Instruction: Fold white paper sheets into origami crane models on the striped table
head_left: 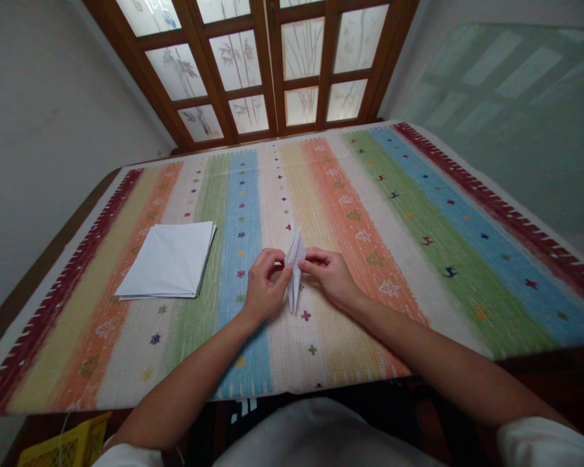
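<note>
The left hand (267, 287) is closed in a curled pinch on the left side of a narrow folded white paper piece (295, 272), its fingers (275, 261) bent in toward the paper. The right hand (331, 279) grasps the opposite side, with its fingertips (309, 257) against the fold. The piece stands between the two hands, held by both. It is slim and layered, one point rising above the fingers and the other reaching down past them. It leans very slightly from upright, and whether its lower point touches the surface beneath cannot be told.

Just below that lower point is a small red cross motif (305, 315) on a striped woven rug (365, 194), whose bands run blue, cream, orange and green between dark red borders. To the left of the left hand, beyond a blue band and not touching it, lies a neat stack of white paper sheets (165, 261), squared and flat on the rug.

Both forearms come in from the lower corners, ending in white sleeves (540, 444). Past the far edge of the rug stands a wooden door (233, 65) with frosted panes printed with bamboo. A yellow plastic crate (68, 444) shows below the near left corner of the rug.
</note>
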A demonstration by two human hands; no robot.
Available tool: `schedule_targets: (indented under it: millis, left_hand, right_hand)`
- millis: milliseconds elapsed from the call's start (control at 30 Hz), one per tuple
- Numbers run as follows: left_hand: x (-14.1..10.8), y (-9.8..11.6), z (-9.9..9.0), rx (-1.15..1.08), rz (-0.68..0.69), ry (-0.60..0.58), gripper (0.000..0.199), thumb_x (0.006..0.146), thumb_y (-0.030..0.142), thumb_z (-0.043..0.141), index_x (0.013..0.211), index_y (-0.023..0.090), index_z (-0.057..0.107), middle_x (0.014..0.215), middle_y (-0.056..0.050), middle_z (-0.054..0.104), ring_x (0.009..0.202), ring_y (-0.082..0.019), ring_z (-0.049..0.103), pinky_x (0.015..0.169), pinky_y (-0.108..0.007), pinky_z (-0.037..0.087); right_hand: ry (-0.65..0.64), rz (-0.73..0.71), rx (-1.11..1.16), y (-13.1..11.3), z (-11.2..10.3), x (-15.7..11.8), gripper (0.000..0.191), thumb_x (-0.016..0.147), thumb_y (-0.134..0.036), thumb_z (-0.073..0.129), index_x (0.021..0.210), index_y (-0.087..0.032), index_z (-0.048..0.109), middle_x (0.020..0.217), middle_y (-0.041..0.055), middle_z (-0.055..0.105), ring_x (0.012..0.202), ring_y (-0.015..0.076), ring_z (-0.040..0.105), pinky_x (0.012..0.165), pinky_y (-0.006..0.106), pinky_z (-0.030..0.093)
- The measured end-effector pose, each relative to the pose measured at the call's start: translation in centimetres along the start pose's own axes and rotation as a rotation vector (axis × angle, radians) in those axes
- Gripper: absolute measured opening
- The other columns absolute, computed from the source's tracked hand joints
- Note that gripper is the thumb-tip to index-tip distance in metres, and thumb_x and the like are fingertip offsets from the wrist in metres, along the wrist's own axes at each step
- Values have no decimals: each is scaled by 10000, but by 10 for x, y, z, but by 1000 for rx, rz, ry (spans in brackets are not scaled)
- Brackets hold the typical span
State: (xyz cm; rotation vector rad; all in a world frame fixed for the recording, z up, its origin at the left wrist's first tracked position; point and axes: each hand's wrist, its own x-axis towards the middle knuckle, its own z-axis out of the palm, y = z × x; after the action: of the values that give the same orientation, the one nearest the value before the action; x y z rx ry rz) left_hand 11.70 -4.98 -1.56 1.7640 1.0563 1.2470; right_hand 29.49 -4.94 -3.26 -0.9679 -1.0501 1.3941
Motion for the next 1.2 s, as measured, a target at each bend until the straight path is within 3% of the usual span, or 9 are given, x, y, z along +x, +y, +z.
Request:
schedule_targets:
  millis: [100,200,367,533,600,767,1000,1200]
  left_hand:
    - [0,2,-2,82,90,-1,192,1026,314,613,877,199,650,934,-44,635,888,-176,612,768,-290,535]
    - [-1,2,-3,31,140,8,149,1020,304,644,912,202,646,933,-41,640,867,-169,615,770,-292,526]
    - [-4,1,-5,-146,204,3,75,974,271,729,998,209,695,1039,-74,674,989,-189,656,874,-320,564]
    - [-2,5,-10,-203,175,-53,56,961,271,756,966,219,776,1070,-105,723,1207,-245,662,965,-374,581]
    - [-1,5,-12,-227,155,-96,81,957,296,766,943,220,789,1059,-112,753,1257,-264,662,1021,-413,568]
    - [-1,-1,-15,-229,90,-129,154,926,373,804,936,220,824,1177,-130,759,1091,-244,735,999,-430,585]
    - [-1,-1,-13,-159,75,-10,76,903,300,820,945,238,834,1083,-85,763,1007,-194,728,914,-353,619]
    - [0,1,-7,-251,-74,95,164,851,278,839,938,195,727,977,-45,719,892,-150,723,737,-251,642]
  right_hand:
    - [-26,0,-2,2,-1,0,227,760,-426,915,855,-235,839,924,44,784,822,180,699,802,341,575]
    - [-28,-110,-36,1,-2,-1,192,775,-407,912,844,-245,835,958,51,785,858,185,714,829,352,597]
    - [-11,-312,-102,-5,-7,-4,104,799,-330,898,865,-275,840,1038,61,773,966,203,734,862,364,632]
    - [-44,-394,-132,-8,-9,-6,84,826,-225,854,881,-287,840,1016,48,763,944,183,734,834,332,632]
    - [-60,-400,-136,-8,-9,-5,94,824,-206,849,871,-286,834,1017,45,765,935,178,733,839,331,629]
    - [-82,-386,-146,-8,-10,-4,51,827,-245,854,858,-277,829,1025,54,765,929,184,735,827,337,642]
    - [-27,-328,-150,-9,-13,-4,98,819,-312,895,878,-269,829,1049,58,756,972,187,740,828,321,655]
    - [43,-168,-43,-13,-6,-3,387,711,-384,976,947,-260,695,984,9,717,838,158,728,736,288,661]
